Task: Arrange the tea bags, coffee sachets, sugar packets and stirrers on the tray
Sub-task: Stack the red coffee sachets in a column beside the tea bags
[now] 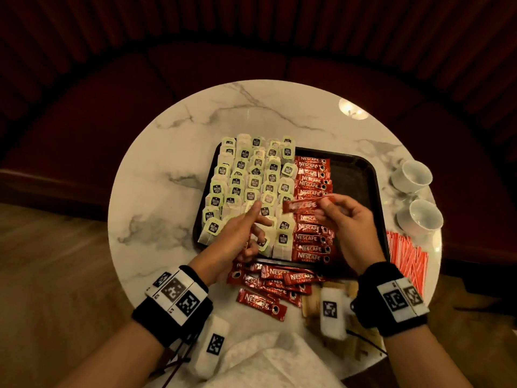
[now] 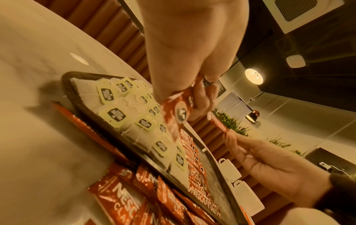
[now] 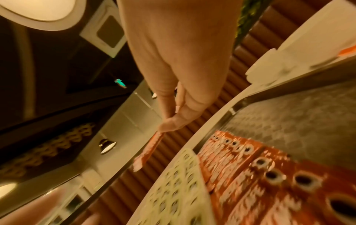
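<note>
A black tray (image 1: 355, 175) sits on a round marble table. Tea bags (image 1: 251, 180) with pale green tags fill its left half in rows. A column of red coffee sachets (image 1: 312, 233) runs down its middle. My right hand (image 1: 326, 205) pinches one red sachet (image 1: 303, 205) by its end, level, just above that column. My left hand (image 1: 246, 231) hovers over the near tea bags with the index finger stretched out. Its lower fingers curl round another red sachet (image 2: 177, 112). Loose sachets (image 1: 268, 287) lie heaped on the table before the tray.
Brown sugar packets (image 1: 310, 303) lie near the front edge, partly under my right wrist. Red-striped stirrers (image 1: 405, 256) lie right of the tray. Two white cups (image 1: 412, 176) stand at the far right. A white cloth (image 1: 279, 362) lies at the near edge. The tray's right part (image 3: 298, 121) is bare.
</note>
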Available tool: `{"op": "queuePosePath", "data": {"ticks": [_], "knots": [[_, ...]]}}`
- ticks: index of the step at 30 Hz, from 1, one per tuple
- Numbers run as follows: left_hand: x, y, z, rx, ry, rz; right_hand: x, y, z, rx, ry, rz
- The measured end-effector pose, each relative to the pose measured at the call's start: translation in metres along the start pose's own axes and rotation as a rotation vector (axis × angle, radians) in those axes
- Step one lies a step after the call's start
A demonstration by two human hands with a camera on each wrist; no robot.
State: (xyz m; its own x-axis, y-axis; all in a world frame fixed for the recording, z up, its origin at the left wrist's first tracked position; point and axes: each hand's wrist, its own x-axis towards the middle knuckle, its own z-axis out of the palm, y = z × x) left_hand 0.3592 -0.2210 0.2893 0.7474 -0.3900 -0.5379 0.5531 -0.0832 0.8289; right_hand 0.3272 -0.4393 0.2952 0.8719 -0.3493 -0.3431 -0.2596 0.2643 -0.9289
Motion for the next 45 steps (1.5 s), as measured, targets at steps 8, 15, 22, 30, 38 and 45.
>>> {"op": "queuePosePath", "data": {"ticks": [8,15,22,30,38,45], "knots": [[0.005,-0.001,-0.009,-0.262,0.117,0.023,0.096,-0.015,-0.018,0.044,0.239,0.046],[0.011,-0.006,-0.021,-0.034,0.234,0.071,0.184,-0.002,-0.013,-0.261,0.332,0.114],[0.013,-0.009,-0.038,0.074,0.243,0.057,0.22,0.009,-0.014,-0.408,0.35,0.177],[0.016,-0.003,-0.03,-0.085,0.29,0.117,0.208,0.002,-0.024,-0.499,0.364,0.096],[0.011,0.003,-0.019,-0.065,0.264,0.243,0.056,-0.026,0.031,-0.527,-0.36,-0.027],[0.006,0.004,-0.011,-0.035,0.251,0.318,0.014,-0.004,0.038,-0.338,-0.446,0.047]]}}
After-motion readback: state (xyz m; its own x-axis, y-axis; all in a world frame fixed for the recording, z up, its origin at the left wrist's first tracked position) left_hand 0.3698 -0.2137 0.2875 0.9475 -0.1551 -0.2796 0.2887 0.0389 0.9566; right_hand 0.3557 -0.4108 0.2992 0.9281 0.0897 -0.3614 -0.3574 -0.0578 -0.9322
